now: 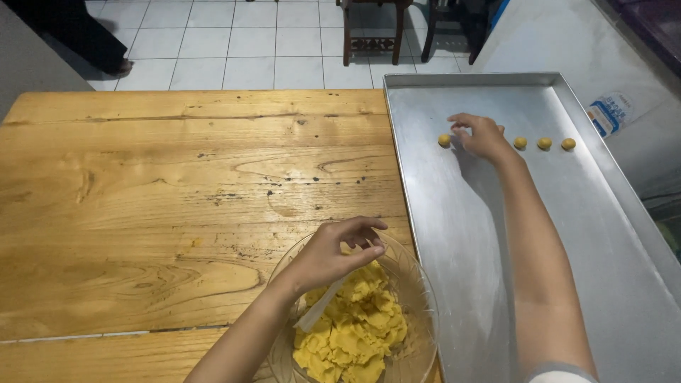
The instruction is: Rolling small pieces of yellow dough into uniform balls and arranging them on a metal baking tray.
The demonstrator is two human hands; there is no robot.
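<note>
My right hand (482,135) reaches out over a large metal baking tray (496,284), fingers curled beside a small yellow dough ball (445,140); whether a ball is under the hand I cannot tell. Three more dough balls (544,143) lie in a row to its right. My left hand (337,252) hovers over a clear glass bowl (418,284) of crumbly yellow dough (355,333), fingers loosely apart and holding nothing. A white utensil (319,308) leans in the bowl under that hand.
The bowl stands on a wooden table (177,213); the tray lies along its right side. A white surface with a blue-and-white packet (610,113) is to the right. Beyond are a tiled floor, chair legs (372,32), and a person's foot (117,67).
</note>
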